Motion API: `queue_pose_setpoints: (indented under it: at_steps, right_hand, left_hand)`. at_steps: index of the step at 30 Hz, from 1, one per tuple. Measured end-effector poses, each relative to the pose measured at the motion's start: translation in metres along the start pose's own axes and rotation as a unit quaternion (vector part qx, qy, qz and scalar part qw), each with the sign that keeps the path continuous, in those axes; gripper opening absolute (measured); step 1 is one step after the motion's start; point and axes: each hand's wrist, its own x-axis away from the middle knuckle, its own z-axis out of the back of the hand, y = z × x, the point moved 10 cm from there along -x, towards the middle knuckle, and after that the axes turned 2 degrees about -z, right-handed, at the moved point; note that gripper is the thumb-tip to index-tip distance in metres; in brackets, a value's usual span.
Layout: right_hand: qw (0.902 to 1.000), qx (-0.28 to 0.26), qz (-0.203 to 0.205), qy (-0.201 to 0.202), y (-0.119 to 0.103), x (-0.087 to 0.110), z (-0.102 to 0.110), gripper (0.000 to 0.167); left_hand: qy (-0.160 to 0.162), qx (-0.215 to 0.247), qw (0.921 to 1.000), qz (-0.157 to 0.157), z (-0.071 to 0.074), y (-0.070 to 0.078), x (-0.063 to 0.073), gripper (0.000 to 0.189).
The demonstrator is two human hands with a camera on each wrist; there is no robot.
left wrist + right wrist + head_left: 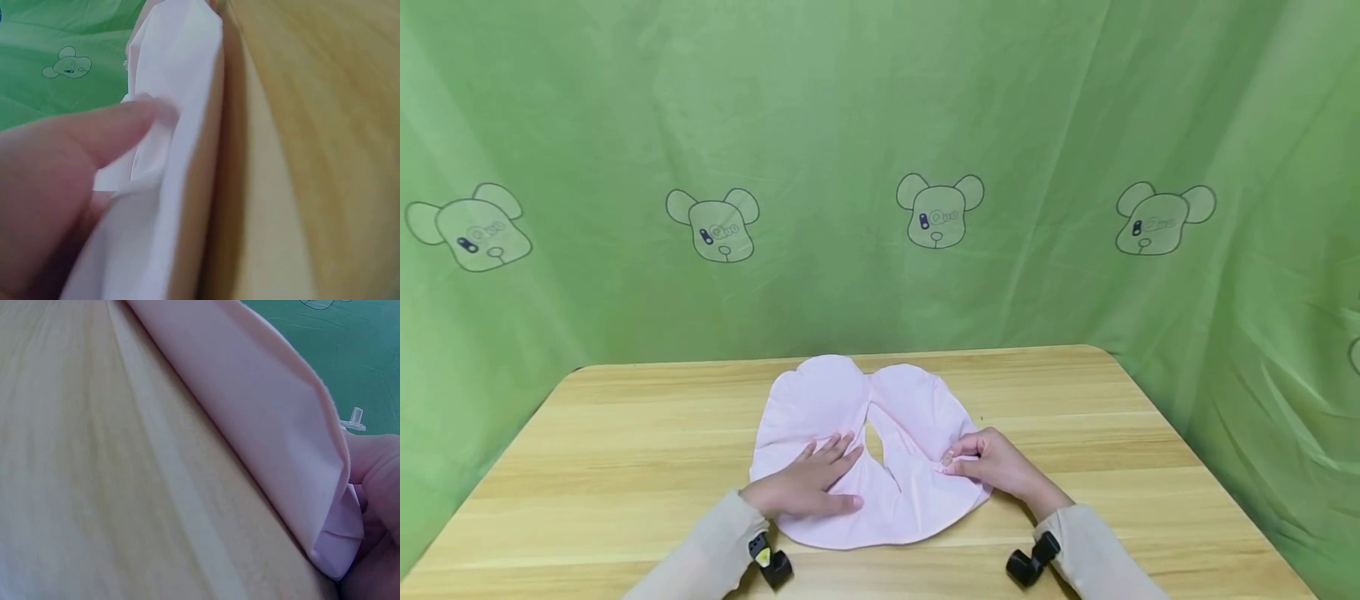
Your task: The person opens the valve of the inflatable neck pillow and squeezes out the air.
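A pale pink inflatable neck pillow (917, 512), soft and wrinkled, lies on the wooden table with its central hole showing wood beneath. My left hand (811, 485) rests on its left half, fingers spread and nearly straight, the thumb pointing toward the middle. At the right half, my right hand (996, 462) pinches the pillow between thumb and fingertips. A small clear plastic valve (356, 419) sticks up beside the right hand in the right wrist view. There the pillow's near edge (269, 419) curls up from the wood.
The wooden table (625, 450) extends to both sides of the pillow. Behind and around it hangs a green curtain (827, 283) printed with bear heads. Black camera mounts sit on both wrists, over light sleeves (703, 546).
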Motion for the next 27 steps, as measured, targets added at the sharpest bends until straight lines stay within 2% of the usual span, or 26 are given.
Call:
queue_pose_setpoints:
  at_steps: [4, 7, 15, 21, 27]
  right_hand:
    - [1.0000, 0.004, 0.000, 0.000, 0.000, 0.000, -0.001, 0.014]
    - [1.0000, 0.002, 0.000, -0.001, 0.000, 0.000, -0.001, 0.014]
    - [1.0000, -0.001, 0.001, -0.001, 0.000, 0.001, -0.002, 0.014]
    - [1.0000, -0.001, 0.003, 0.000, -0.001, 0.000, -0.001, 0.013]
    - [1.0000, -0.003, 0.004, -0.001, -0.001, 0.000, 0.000, 0.012]
  left_hand:
    - [0.004, 0.039, 0.9992, 0.002, 0.000, 0.001, 0.000, 0.083]
    - [0.007, 0.051, 0.9987, -0.002, 0.000, 0.006, -0.001, 0.082]
    - [-0.005, 0.024, 0.9997, -0.010, -0.011, 0.025, -0.004, 0.081]
    - [-0.017, 0.007, 0.9998, -0.010, -0.015, 0.029, -0.004, 0.080]
    - [-0.018, -0.030, 0.9994, -0.008, -0.017, 0.029, -0.005, 0.082]
